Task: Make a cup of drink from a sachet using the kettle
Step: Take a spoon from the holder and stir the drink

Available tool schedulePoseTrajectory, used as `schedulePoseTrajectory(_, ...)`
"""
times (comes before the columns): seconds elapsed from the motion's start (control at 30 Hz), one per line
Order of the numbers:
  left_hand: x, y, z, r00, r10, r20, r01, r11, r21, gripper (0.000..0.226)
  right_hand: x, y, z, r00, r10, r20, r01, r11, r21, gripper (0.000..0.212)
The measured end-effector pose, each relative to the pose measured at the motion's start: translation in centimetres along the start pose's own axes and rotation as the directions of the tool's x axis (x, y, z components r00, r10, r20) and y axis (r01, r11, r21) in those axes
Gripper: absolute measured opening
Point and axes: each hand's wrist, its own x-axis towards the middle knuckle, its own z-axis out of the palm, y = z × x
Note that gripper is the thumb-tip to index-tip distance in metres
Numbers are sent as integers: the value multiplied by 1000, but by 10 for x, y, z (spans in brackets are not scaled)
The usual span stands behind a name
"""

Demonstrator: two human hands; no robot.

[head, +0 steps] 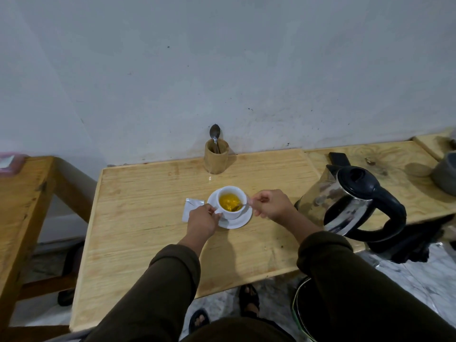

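Note:
A white cup (234, 213) full of yellow drink stands on a white saucer (238, 222) in the middle of the wooden table (148, 243). My left hand (202, 220) grips the cup's left side. My right hand (271, 204) pinches the handle of a small spoon (240, 206) whose bowl dips into the drink. A torn white sachet (191, 208) lies flat just left of the saucer, partly hidden by my left hand. The steel kettle (352, 206) with black lid and handle stands to the right.
A wooden holder (216, 156) with a spoon (215, 134) in it stands at the back against the wall. A grey pot (445, 174) sits at far right. Another wooden table (22, 193) is on the left. A dark bin (306, 307) stands on the floor near my feet.

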Motion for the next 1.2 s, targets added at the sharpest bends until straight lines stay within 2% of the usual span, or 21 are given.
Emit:
schedulePoseTrajectory(0.1, 0, -1, 1, 1000, -4, 1, 4, 1000, -13, 34, -10, 6, -9, 989, 110, 99, -111, 994, 5, 19)
schedulePoseTrajectory(0.2, 0, -2, 2, 1000, -8, 0, 8, 999, -35, 33, -21, 10, -17, 958, 183, 220, -180, 983, -34, 12)
schedulePoseTrajectory(0.27, 0, -2, 3, 1000, -10, -3, 10, 999, -49, 31, -26, 15, -19, 938, 238, 253, -229, 971, -65, 17)
schedulePoseTrajectory(0.43, 1, -3, 8, 999, -26, -22, 24, 996, -88, 31, -35, 30, -21, 899, 361, 249, -350, 932, -89, 19)
schedulePoseTrajectory(0.53, 0, -5, 11, 999, -28, -40, 23, 991, -129, 29, -39, 42, -21, 900, 379, 215, -376, 925, -52, 10)
schedulePoseTrajectory(0.73, -6, -5, 15, 995, -34, -93, 21, 990, -138, 31, -38, 63, -17, 841, 471, 265, -519, 842, 149, 19)
schedulePoseTrajectory(0.87, -8, -3, 19, 990, -67, -122, 43, 981, -190, 30, -18, 71, -14, 850, 509, 136, -527, 818, 231, 27)
schedulePoseTrajectory(0.93, -9, -2, 22, 987, -87, -135, 56, 975, -215, 28, -5, 76, -13, 856, 509, 93, -517, 837, 177, 29)
schedulePoseTrajectory(1.2, -15, 5, 35, 954, -201, -224, 125, 941, -313, 25, 31, 98, -6, 861, 488, 142, -505, 853, 129, 26)
